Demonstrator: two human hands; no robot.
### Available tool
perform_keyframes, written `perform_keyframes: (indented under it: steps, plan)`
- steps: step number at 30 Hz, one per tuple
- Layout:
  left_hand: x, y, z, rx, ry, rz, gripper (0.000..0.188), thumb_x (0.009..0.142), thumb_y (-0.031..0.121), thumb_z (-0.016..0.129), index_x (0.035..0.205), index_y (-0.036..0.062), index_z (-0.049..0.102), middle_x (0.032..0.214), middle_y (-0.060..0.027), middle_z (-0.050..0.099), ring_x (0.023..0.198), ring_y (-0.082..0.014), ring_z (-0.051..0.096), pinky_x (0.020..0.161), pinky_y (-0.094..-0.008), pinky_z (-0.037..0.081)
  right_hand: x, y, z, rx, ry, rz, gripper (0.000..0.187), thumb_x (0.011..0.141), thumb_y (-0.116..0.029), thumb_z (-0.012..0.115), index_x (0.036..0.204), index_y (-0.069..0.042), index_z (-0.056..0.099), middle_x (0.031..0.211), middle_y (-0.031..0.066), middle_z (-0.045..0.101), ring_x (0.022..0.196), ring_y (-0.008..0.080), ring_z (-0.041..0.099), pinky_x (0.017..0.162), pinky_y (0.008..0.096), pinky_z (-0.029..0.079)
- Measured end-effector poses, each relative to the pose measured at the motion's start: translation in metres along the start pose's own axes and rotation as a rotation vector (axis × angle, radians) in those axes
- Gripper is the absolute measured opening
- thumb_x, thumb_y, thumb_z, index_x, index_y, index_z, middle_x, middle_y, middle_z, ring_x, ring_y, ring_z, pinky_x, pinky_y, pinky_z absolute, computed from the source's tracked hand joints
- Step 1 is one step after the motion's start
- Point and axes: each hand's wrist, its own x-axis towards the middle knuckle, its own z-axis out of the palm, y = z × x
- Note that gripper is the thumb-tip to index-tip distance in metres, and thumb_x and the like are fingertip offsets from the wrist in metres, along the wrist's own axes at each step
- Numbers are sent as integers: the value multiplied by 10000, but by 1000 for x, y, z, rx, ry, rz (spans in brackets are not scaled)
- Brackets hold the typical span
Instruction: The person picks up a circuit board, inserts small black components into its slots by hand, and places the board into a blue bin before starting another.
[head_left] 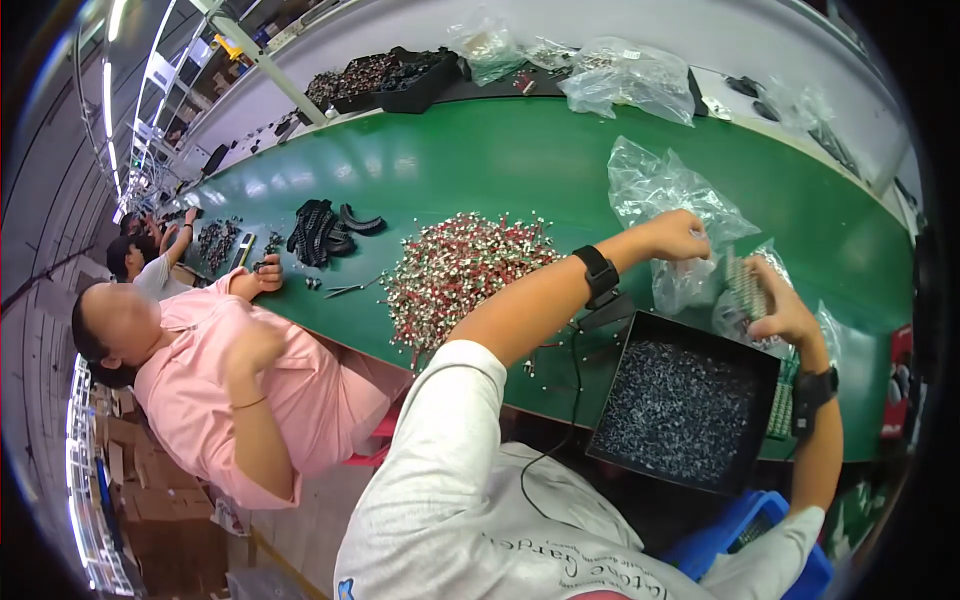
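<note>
My left hand [677, 236] is raised over a clear plastic bag [672, 185], its fingers closed in a pinch. Whatever may be between those fingertips is too small to make out. In my right hand [788, 303] is a pale green panel with rows of small parts [745, 288], tilted and slightly blurred. Below both hands sits a black tray [600, 440] filled with tiny dark bluish parts [685, 410]. More clear plastic [735, 320] lies crumpled under the panel. Another green panel [780, 408] shows beside the tray, next to my right wrist.
A big heap of small red and silver parts [465, 275] covers the green table [430, 150] at my left. Scissors [352, 288] and black strips [330, 232] lie beyond it. A co-worker in pink [220, 370] sits close on the left. A blue crate [745, 530] stands below the tray.
</note>
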Motion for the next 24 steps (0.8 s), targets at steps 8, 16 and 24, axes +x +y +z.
perform_keyframes:
  steps: [8,16,24]
  plan:
    - [22,33,2,-5,-534,-154,341,813,260,671,1055,23,715,1053,-90,697,902,-173,638,707,-326,532,-53,-39,-61,255,466,-329,968,626,-427,784,1399,-3,384,1089,37,500,1018,130,525,908,278,435]
    - [77,29,70,266,-1073,99,464,774,162,635,1232,112,693,1182,-74,685,1054,-211,604,915,-348,480,-59,-99,-50,171,527,-439,931,636,-391,736,1402,1,380,1084,34,463,1040,142,510,976,289,404]
    - [41,46,54,196,-976,193,569,822,259,696,1350,79,588,1301,-138,631,1170,-221,564,1022,-354,423,-23,-55,-19,256,465,-193,862,637,-262,769,1379,-24,402,1124,55,524,1053,164,556,923,337,497]
